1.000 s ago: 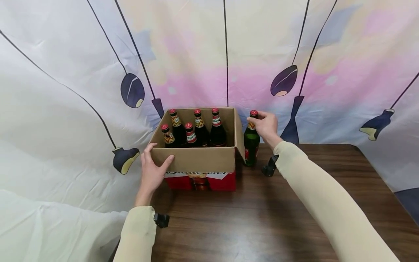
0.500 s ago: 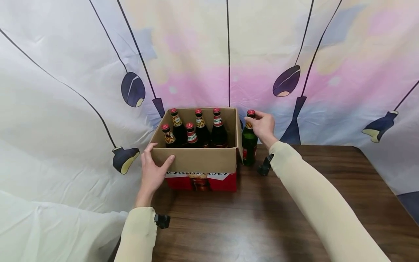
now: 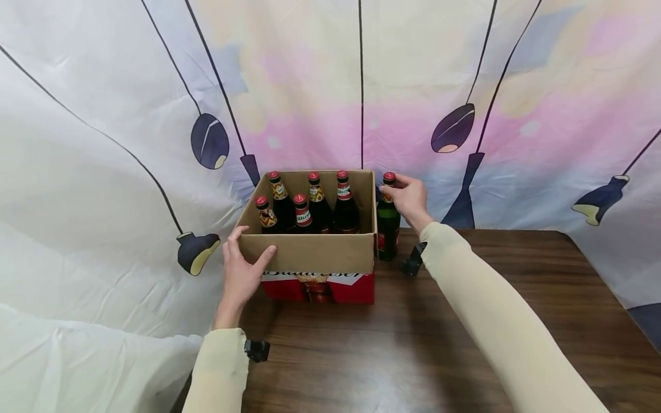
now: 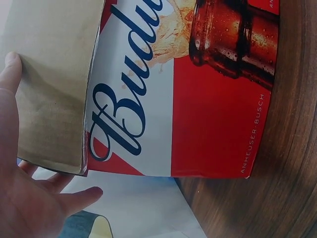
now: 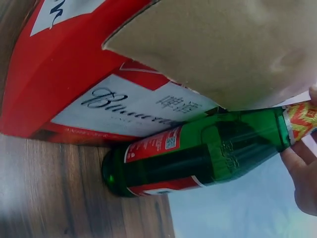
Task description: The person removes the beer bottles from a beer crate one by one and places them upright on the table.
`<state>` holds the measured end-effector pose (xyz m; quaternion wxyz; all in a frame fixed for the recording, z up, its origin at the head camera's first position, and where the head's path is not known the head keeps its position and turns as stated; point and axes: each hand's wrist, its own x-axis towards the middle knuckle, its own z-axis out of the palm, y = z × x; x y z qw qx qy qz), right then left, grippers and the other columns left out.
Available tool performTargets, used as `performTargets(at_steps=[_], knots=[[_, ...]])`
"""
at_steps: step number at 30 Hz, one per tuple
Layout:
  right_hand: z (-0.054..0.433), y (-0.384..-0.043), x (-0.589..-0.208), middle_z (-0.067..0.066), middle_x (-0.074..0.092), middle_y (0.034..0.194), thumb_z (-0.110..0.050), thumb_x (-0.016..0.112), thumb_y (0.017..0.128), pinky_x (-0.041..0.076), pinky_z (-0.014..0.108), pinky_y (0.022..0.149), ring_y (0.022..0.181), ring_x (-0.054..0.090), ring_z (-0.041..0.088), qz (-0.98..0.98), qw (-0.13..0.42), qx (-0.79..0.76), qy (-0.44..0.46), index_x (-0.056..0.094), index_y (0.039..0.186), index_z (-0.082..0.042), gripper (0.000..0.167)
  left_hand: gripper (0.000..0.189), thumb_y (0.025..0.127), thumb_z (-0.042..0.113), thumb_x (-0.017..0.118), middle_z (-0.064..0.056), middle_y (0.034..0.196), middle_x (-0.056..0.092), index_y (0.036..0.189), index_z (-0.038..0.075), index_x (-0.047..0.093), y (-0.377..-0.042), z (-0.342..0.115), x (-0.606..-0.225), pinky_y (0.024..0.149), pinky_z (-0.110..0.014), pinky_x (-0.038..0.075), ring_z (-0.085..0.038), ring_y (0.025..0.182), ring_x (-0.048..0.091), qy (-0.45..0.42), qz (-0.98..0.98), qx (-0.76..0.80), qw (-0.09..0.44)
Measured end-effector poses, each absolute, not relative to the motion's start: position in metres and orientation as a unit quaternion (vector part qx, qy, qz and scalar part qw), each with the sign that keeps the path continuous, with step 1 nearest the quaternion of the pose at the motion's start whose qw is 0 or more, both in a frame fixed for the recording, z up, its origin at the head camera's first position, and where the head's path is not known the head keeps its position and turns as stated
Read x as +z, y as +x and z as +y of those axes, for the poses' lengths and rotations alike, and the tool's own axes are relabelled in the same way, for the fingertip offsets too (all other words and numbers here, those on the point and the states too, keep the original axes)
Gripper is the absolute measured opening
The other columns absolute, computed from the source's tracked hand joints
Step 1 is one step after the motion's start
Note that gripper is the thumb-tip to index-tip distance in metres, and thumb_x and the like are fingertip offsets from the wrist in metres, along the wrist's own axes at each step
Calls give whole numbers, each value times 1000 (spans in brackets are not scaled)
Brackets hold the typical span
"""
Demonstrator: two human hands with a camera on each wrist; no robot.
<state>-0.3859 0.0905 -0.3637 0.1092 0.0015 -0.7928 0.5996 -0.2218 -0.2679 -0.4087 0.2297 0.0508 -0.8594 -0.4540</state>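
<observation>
An open cardboard beer box (image 3: 310, 252) stands on the table, its brown flaps folded outward and red printed sides below. Several red-capped bottles (image 3: 346, 213) stand inside it; the box walls hide their lower parts. My left hand (image 3: 241, 274) grips the box's front left corner, thumb on the front flap (image 4: 54, 94) and other fingers around the side edge. With my right hand (image 3: 410, 201) I hold a green beer bottle (image 5: 198, 153) by its neck, just below the cap. That bottle is upright, close against the box's right side, its base at the tabletop.
The dark wooden table (image 3: 465, 321) reaches to the right and front of the box. Right behind the box hangs a patterned cloth (image 3: 403, 86), and white cloth (image 3: 98, 350) bulges along the left.
My right hand has moved the green bottle left, right up to the box's side. The left hand stays at the box corner, and the bottles inside stay put.
</observation>
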Motion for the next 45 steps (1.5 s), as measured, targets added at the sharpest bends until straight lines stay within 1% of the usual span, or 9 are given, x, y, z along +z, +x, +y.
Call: performTargets(at_steps=[4,7,11,14,23,29,34,41,45], knots=[[92,-384,-357,21,66,142,-17,81,95,52,47,108,131,64,34,-792,89,604,34,57,151,-5,63,79,95,33,79,-23,156,28,157,21,32,-222,-271,-408,117,-62,31,-41,142,34,48,-861,-452,227],[91,-380,-343,20,62,149,-21,79,96,49,46,114,138,60,34,-787,113,605,48,56,152,-4,64,79,95,32,79,-23,157,28,157,20,31,-223,-273,-406,117,-62,31,-41,142,34,45,-860,-452,233],[86,-373,-320,17,66,144,-23,78,95,50,45,112,134,63,32,-783,181,593,52,64,144,-4,55,79,95,32,79,-23,156,29,157,21,32,-223,-277,-404,116,-63,32,-42,141,35,45,-859,-451,240],[78,-365,-304,17,70,139,-22,78,95,53,43,108,128,67,30,-776,198,596,62,69,139,-5,49,79,95,34,79,-23,156,29,157,21,31,-223,-278,-402,116,-64,32,-42,141,35,47,-861,-449,236],[25,-346,-289,16,76,126,-18,82,92,57,35,100,120,71,25,-740,98,661,82,73,132,-6,43,80,95,35,79,-22,157,28,158,23,31,-222,-278,-402,118,-64,32,-42,142,35,52,-863,-449,226],[-10,-331,-296,12,76,126,-21,83,92,56,42,102,120,70,26,-750,49,652,95,73,133,-8,44,79,96,34,79,-23,156,28,158,23,31,-220,-276,-403,117,-63,32,-43,141,36,54,-863,-447,229],[-29,-322,-306,10,76,128,-23,84,92,55,42,105,123,69,26,-764,21,639,93,71,135,-9,48,79,95,34,79,-25,156,29,157,22,31,-221,-270,-405,116,-61,33,-44,140,37,52,-864,-445,228],[-44,-323,-313,11,75,130,-19,83,93,52,44,110,129,66,28,-776,-21,622,98,72,133,-8,43,79,95,35,79,-24,156,28,157,24,31,-222,-266,-407,116,-62,33,-44,141,37,54,-861,-454,224],[-49,-327,-315,11,73,136,-19,81,95,49,45,114,133,64,28,-779,-65,615,102,67,141,-8,49,80,95,36,78,-24,157,27,157,24,30,-222,-267,-408,117,-64,33,-43,142,35,54,-862,-454,221]])
